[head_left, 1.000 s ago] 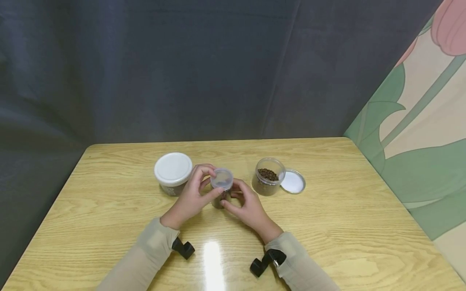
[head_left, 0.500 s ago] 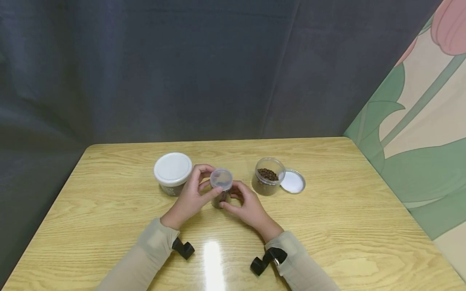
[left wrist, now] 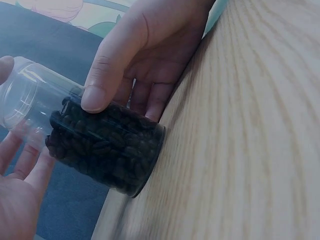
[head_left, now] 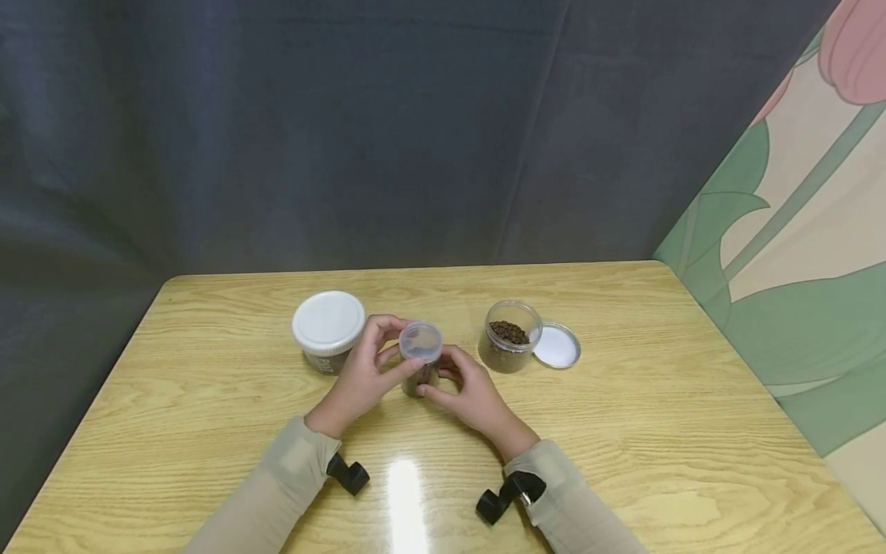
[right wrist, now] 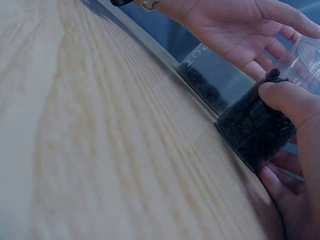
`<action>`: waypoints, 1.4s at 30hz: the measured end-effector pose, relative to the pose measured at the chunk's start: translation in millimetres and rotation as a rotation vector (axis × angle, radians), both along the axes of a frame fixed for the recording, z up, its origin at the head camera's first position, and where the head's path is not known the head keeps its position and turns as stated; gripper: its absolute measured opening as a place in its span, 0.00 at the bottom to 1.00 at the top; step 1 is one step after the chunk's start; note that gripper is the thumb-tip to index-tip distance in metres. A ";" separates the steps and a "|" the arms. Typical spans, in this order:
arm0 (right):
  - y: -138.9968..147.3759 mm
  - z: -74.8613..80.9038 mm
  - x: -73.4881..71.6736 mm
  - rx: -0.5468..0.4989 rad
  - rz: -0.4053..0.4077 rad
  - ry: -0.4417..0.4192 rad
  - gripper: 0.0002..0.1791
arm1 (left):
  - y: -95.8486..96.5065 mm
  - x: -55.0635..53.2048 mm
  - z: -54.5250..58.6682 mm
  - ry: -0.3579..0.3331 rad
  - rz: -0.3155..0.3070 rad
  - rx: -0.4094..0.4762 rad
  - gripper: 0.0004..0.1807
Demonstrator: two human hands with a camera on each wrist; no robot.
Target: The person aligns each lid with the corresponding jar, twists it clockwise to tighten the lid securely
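Note:
A small clear jar [left wrist: 107, 140] with a translucent lid [head_left: 421, 341] stands upright on the table, more than half full of dark beans. My left hand [head_left: 363, 373] pinches the lid between thumb and fingers. Lower down, my right hand [head_left: 471, 390] grips the jar's body, thumb in front and fingers behind. In the right wrist view the jar's base meets the wood. Just left of my left hand is a wider jar [head_left: 328, 327] with a white lid and pale lettering, dark beans showing inside it in the right wrist view.
An open clear jar [head_left: 508, 358] of brown beans or pellets stands right of my hands. Its rim overlaps a round white lid with a metallic edge [head_left: 557, 345], lying flat. A dark curtain [head_left: 415, 138] hangs behind the wooden table [head_left: 657, 431]; a floral panel [head_left: 796, 269] rises at right.
The left fingers have shifted slightly around the lid's rim, and the jar has moved a touch left. The right hand keeps its grip; the other jars stay put.

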State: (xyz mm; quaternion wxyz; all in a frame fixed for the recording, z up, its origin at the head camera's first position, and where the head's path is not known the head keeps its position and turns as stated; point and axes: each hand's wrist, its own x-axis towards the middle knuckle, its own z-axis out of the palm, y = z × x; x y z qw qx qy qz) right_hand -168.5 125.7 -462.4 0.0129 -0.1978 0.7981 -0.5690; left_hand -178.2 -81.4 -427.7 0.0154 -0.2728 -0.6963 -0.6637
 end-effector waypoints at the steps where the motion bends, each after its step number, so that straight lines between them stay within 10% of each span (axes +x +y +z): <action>1: 0.0 -0.5 -0.2 0.001 0.001 -0.001 0.31 | 0.0 -0.1 -0.3 -0.001 0.003 -0.001 0.27; 42: -1.4 -0.7 -1.0 0.040 -0.006 0.012 0.31 | 6.4 0.4 -22.6 0.150 0.089 -0.031 0.28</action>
